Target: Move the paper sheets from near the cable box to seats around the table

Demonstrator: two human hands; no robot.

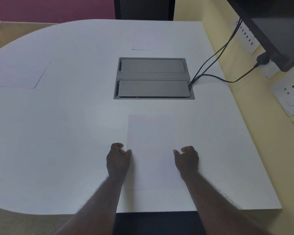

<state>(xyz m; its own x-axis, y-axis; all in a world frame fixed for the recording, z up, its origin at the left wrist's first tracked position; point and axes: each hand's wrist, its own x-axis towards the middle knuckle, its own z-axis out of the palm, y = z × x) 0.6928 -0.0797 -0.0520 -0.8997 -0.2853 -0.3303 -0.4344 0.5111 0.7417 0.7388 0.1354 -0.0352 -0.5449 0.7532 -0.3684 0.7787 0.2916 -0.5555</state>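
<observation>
A white paper sheet (153,150) lies flat on the white table (66,133) in front of me, below the grey cable box (153,78). My left hand (118,158) pinches its left edge and my right hand (187,159) pinches its right edge. Another sheet (19,75) lies flat at the table's left side. The thin edge of a third sheet (140,49) shows beyond the cable box, near the far seat.
Black cables (215,56) run from the cable box's right end up to a wall plug. A dark screen (278,26) hangs at the top right above wall sockets (288,92). A dark chair back (143,7) stands at the far side.
</observation>
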